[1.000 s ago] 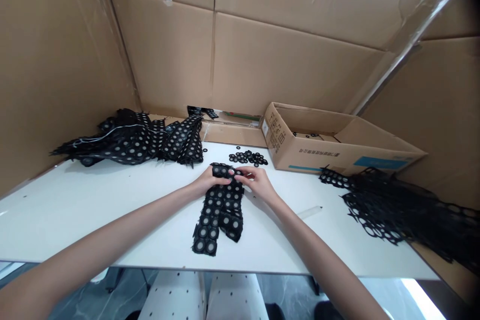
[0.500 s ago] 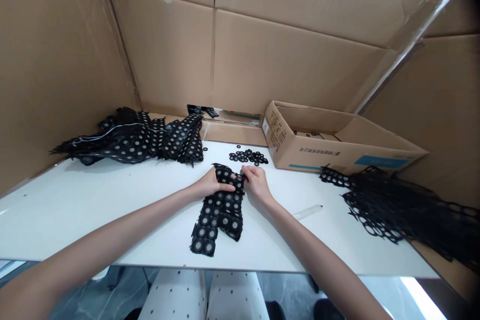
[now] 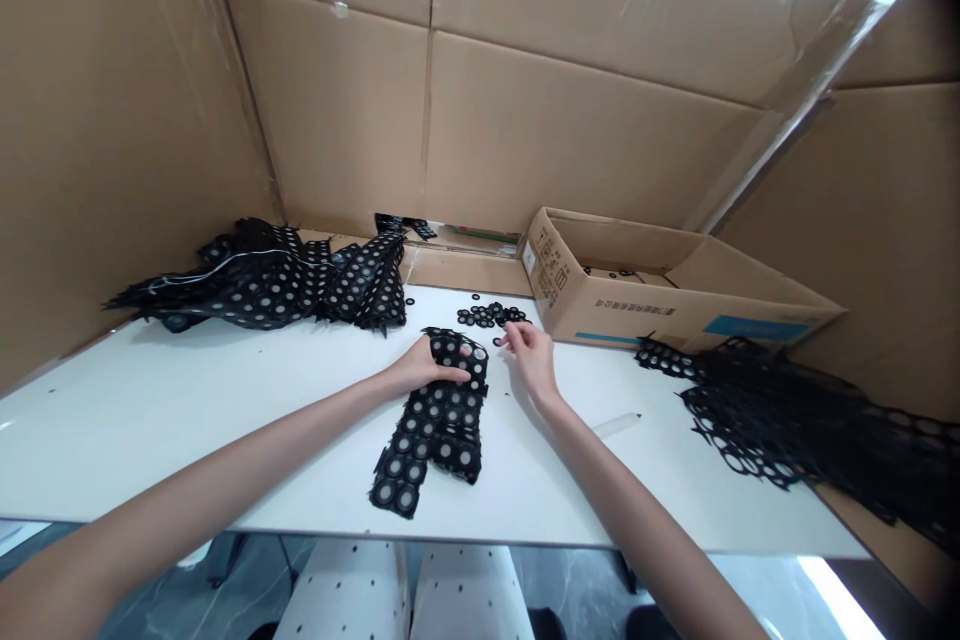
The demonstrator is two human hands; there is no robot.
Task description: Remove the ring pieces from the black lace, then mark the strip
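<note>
Right hand [image 3: 532, 357] has come off the sheet [image 3: 431, 410] and is now by the ring pile [image 3: 487, 316]. Loose ring [image 3: 497, 342] at its fingertips, not on that spot half a second ago; I can't tell if it's pinched or just let go. Left hand [image 3: 426, 368] stays clamped on the sheet's far end, mid-tabletop [image 3: 187, 390]. Holes at the sheet's top right: I read one more out, many left.
</note>
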